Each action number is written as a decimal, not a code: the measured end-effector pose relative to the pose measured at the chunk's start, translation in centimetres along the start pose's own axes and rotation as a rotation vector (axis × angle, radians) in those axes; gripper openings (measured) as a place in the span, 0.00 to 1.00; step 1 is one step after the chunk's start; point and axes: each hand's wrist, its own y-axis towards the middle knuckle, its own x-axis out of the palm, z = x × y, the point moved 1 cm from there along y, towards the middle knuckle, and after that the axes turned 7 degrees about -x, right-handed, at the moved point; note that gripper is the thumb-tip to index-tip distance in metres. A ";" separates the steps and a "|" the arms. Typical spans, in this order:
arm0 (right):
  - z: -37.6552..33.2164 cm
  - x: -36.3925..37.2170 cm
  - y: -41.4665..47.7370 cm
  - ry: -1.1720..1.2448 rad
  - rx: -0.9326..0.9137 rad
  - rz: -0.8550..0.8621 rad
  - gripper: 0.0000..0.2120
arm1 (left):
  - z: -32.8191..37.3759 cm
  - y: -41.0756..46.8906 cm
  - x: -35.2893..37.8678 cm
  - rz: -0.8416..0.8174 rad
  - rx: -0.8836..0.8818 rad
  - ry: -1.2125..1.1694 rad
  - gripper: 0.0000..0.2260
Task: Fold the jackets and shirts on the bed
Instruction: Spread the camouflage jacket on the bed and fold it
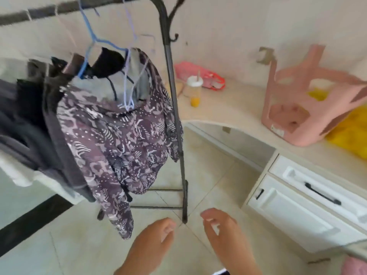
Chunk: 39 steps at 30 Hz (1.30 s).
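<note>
at the right end of the clothes rack [174, 100], the patterned purple jacket [111, 139] is hanging on a pale hanger [127, 105], with darker garments [29, 108] crowding the rail toward its left end. the left hand [153, 241] and right hand [220, 229] are hovering low by the rack's foot, fingers loosely curled and gripping nothing. the bed is not showing. judging from this, the fetching step is in hand and no folding is under way. the next move is calling for reaching up, lifting the jacket's hanger off the rail and carrying the garment to the bed.
</note>
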 end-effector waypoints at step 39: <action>-39.9 3.0 33.4 0.673 0.013 0.070 0.10 | 1.2 12.8 -39.0 0.379 0.259 -0.330 0.12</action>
